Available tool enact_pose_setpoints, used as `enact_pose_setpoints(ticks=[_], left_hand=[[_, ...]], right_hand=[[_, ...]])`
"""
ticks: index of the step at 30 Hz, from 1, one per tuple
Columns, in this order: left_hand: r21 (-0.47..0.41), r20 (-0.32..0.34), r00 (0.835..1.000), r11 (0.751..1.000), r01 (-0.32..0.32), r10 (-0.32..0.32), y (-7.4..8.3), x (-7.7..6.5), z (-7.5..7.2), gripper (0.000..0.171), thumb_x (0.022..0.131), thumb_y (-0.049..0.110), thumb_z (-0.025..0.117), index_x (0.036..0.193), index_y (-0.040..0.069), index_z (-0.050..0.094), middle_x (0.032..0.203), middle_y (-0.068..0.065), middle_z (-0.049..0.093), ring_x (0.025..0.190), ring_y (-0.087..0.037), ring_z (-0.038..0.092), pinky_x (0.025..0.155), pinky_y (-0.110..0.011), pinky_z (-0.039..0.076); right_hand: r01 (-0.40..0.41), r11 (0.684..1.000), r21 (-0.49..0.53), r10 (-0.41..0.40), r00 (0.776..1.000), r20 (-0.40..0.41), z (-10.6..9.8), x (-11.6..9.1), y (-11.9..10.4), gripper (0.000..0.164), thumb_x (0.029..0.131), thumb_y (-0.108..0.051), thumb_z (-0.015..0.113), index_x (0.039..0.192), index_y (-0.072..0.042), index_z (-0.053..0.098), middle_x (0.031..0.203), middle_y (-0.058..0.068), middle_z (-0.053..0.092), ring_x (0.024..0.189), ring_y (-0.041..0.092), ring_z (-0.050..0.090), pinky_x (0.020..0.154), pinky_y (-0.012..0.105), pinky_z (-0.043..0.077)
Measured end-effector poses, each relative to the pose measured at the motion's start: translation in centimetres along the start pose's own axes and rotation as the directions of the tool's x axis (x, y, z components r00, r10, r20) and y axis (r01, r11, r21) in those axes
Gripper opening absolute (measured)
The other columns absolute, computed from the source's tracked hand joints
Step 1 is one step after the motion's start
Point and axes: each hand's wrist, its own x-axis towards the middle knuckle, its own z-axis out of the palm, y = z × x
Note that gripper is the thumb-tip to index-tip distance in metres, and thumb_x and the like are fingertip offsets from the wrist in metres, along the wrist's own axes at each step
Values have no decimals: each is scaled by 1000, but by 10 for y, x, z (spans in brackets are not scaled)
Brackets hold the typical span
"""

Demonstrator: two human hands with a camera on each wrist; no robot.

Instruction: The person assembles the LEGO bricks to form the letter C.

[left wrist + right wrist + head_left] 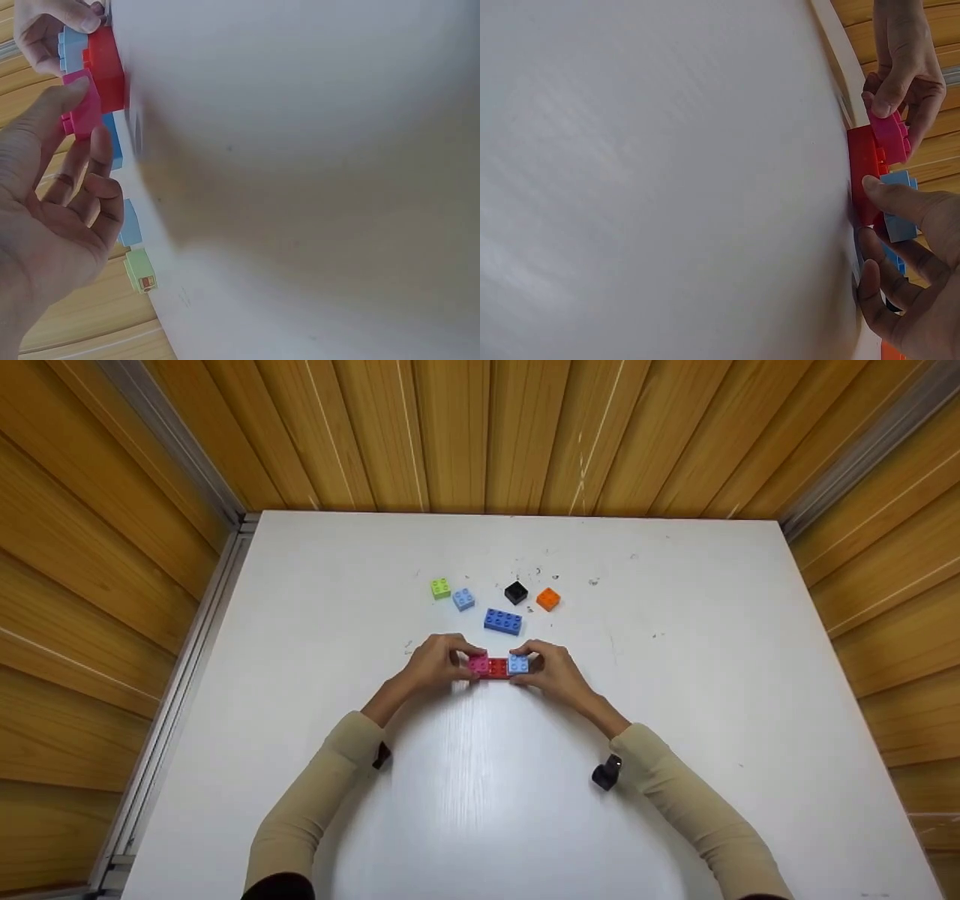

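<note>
A long red toy brick (498, 667) lies in front of the person, between the two hands. The left hand (436, 663) pinches a pink brick (85, 106) between thumb and fingers. That brick is at the red one's left end and looks slightly tilted in the left wrist view. At the other end, the right hand (559, 672) grips a light blue brick (518, 664) on top of the red brick; its thumb also touches the red brick's side in the right wrist view. Fingers partly hide both small bricks.
Beyond the hands lie a long blue brick (502, 621), a lime green brick (440, 589), another light blue brick (463, 599), a black brick (516, 592) and an orange brick (548, 599). The white table (480, 810) meets wood-panelled walls (480, 435) at the back and sides.
</note>
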Motion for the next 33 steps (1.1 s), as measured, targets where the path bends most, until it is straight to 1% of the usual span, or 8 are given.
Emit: enact_pose_setpoints(ticks=[2, 5, 10, 14, 18, 22, 27, 33], left_hand=[[5, -4, 1000, 1000, 1, -1, -1, 1, 0, 40, 80, 16, 88, 118, 13, 78, 99, -7, 75, 76, -14, 60, 65, -21, 44], [10, -7, 1000, 1000, 16, -16, 1, 2, -1, 39, 80, 17, 88, 118, 14, 78, 99, -6, 74, 78, -15, 62, 66, -22, 44], [12, -6, 998, 998, 57, -57, 6, 4, 1, 39, 79, 17, 88, 117, 13, 78, 101, -6, 73, 84, -18, 63, 69, -24, 45], [53, -5, 998, 997, 59, -59, 9, 4, 2, 40, 79, 18, 88, 117, 12, 78, 102, -6, 72, 86, -19, 63, 70, -27, 46], [109, -5, 999, 993, 44, -44, 11, 3, 3, 41, 78, 19, 89, 116, 12, 78, 104, -5, 73, 93, -23, 66, 77, -34, 50], [124, 2, 999, 991, 47, -48, 12, 1, 3, 41, 77, 18, 89, 116, 12, 78, 104, -5, 73, 99, -26, 68, 84, -40, 53], [121, 11, 999, 991, 49, -51, 11, -1, 2, 39, 78, 18, 89, 115, 12, 78, 104, -5, 73, 100, -26, 67, 85, -43, 53], [118, 10, 999, 992, 50, -52, 11, 5, 2, 41, 76, 19, 90, 115, 14, 78, 104, -4, 74, 99, -24, 67, 86, -41, 53]], right_hand=[[-6, 1000, -8, 6, 1000, 2, 0, 1, 0, 37, 78, -5, 87, 112, -2, 71, 115, 15, 75, 83, 20, 68, 76, 21, 52], [-17, 1000, -5, 17, 1000, 5, -1, 3, -1, 37, 79, -5, 87, 113, -2, 71, 116, 15, 74, 87, 22, 69, 80, 27, 55], [-11, 1000, 3, 11, 1000, 4, -1, 4, -2, 38, 79, -5, 87, 112, -2, 71, 116, 16, 74, 88, 25, 69, 81, 32, 56], [-1, 1000, 7, 1, 1000, -3, -1, 2, -1, 37, 78, -5, 87, 112, -2, 71, 114, 17, 75, 85, 25, 69, 80, 32, 58], [4, 1000, 7, -4, 1000, -20, 1, 0, 1, 38, 77, -3, 87, 112, -2, 72, 112, 17, 75, 85, 26, 69, 79, 35, 59], [-8, 1000, 4, 8, 1000, -22, 6, -2, 1, 38, 78, -4, 87, 113, -3, 72, 113, 16, 75, 86, 24, 69, 80, 32, 58], [-4, 1000, -16, 4, 1000, -13, 8, -5, -2, 39, 79, -4, 86, 115, -3, 71, 111, 16, 75, 85, 22, 68, 77, 25, 56], [0, 997, -73, 1, 1000, 13, 1, -4, -6, 45, 80, -9, 86, 122, -7, 70, 115, 12, 73, 91, 20, 65, 81, 25, 51]])
